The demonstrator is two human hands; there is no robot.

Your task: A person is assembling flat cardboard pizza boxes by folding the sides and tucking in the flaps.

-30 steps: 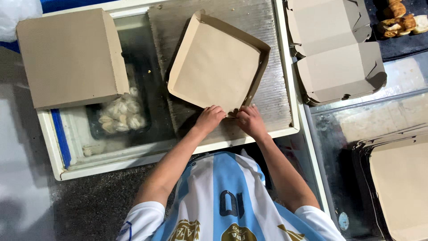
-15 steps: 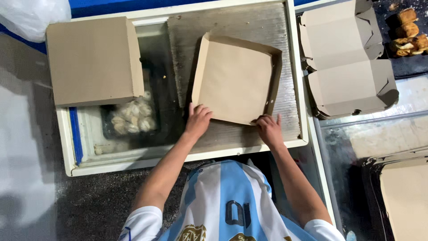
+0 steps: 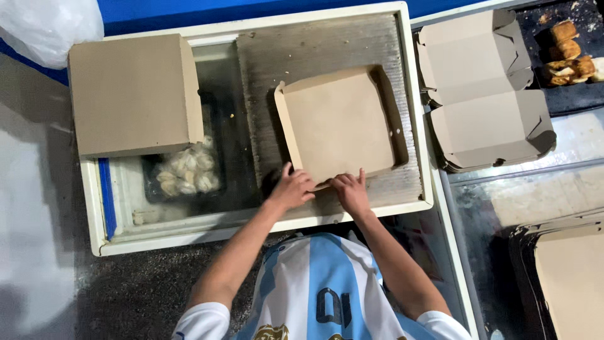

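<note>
Box: the flat brown cardboard box (image 3: pixel 340 123) you are folding lies at the centre of the frame, on the ribbed lid (image 3: pixel 314 50) of the chest freezer (image 3: pixel 94 208).
Left hand: your left hand (image 3: pixel 292 189) pinches the box's near edge, fingers closed on the cardboard.
Right hand: your right hand (image 3: pixel 351 191) presses the same edge just beside it, fingers together on the flap.
Upper left: a closed cardboard box (image 3: pixel 132 94) rests on the freezer's glass.
Right: opened box blanks (image 3: pixel 484 94) are stacked there.
</note>
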